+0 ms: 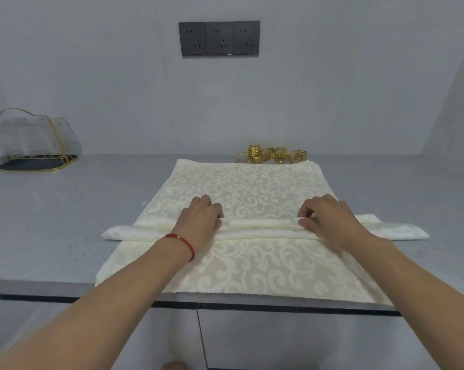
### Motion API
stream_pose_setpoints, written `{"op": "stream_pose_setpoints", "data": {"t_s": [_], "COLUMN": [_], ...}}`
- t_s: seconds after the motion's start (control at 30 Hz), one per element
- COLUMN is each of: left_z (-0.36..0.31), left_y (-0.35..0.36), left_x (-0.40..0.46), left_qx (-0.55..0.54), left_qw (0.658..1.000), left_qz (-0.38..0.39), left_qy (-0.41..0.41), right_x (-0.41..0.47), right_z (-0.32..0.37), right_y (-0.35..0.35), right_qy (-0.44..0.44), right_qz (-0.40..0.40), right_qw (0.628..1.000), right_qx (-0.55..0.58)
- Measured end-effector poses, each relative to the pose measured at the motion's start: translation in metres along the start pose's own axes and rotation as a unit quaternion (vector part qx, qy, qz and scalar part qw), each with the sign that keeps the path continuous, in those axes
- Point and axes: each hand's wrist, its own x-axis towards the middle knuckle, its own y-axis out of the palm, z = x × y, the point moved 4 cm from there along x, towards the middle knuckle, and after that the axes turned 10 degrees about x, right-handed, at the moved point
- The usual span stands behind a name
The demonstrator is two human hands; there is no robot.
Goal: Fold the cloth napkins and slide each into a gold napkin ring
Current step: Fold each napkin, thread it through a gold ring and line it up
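Note:
A cream damask napkin, folded into a long narrow strip (pixel 260 227), lies crosswise on a flat stack of matching napkins (pixel 252 268) on the grey counter. My left hand (pixel 198 222) grips the strip left of its middle, fingers curled over its far edge. My right hand (pixel 329 220) pinches the strip right of its middle between thumb and fingers. The strip's pointed ends stick out past both hands. Several gold napkin rings (pixel 272 154) stand in a cluster at the far edge of the stack.
A clear glass napkin holder with gold trim (pixel 33 140) stands at the far left of the counter (pixel 65 214). A dark triple wall socket (pixel 219 38) sits on the back wall. The counter's front edge (pixel 65 287) runs below the stack, which overhangs it slightly.

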Motion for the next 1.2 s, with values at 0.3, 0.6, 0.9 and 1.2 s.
{"op": "stream_pose_setpoints", "data": {"t_s": [0.3, 0.6, 0.9, 1.2], "left_z": [-0.035, -0.033, -0.048, -0.054], "left_y": [-0.028, -0.014, 0.000, -0.022], "left_x": [-0.027, -0.055, -0.063, -0.032], "left_qx": [0.274, -0.009, 0.061, 0.008], "left_qw": [0.949, 0.999, 0.998, 0.993], "left_qz": [-0.008, 0.038, 0.003, -0.102], "left_qy": [0.157, 0.021, 0.017, 0.058], "right_x": [-0.043, -0.064, -0.081, -0.041], "right_z": [0.026, 0.028, 0.036, 0.032], "right_y": [-0.001, 0.007, 0.005, 0.004], "right_qy": [-0.229, -0.106, -0.114, -0.152], "right_qz": [-0.004, 0.033, 0.012, -0.082], "right_qw": [0.948, 0.979, 0.971, 0.951], "right_qx": [-0.221, -0.169, -0.211, -0.255]}}
